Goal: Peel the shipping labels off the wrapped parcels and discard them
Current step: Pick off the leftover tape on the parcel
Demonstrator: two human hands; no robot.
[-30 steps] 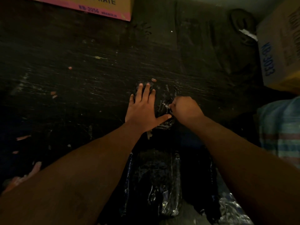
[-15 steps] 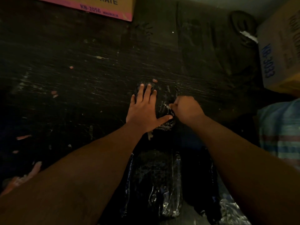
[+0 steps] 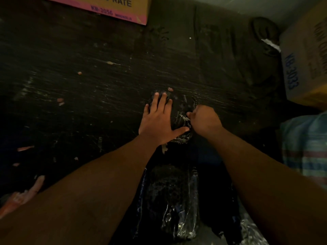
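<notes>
A small parcel (image 3: 182,110) in shiny black wrap lies on the dark scratched tabletop (image 3: 88,96). My left hand (image 3: 159,121) presses flat on its left half, fingers straight and thumb spread right. My right hand (image 3: 203,119) is curled at the parcel's right side, its fingertips pinching at a pale crinkled bit of label or film (image 3: 184,119) on the wrap. No whole label shows in the dim light. A second, longer black-wrapped parcel (image 3: 169,200) lies nearer me between my forearms.
A pink-edged cardboard box (image 3: 113,7) stands at the back left, and another box marked KB-3033 (image 3: 304,64) at the right. A striped cloth (image 3: 304,147) lies at the right edge. Small torn scraps (image 3: 60,101) dot the tabletop.
Both hands stay on the small parcel. My right hand has shifted a little while picking at the wrap.
</notes>
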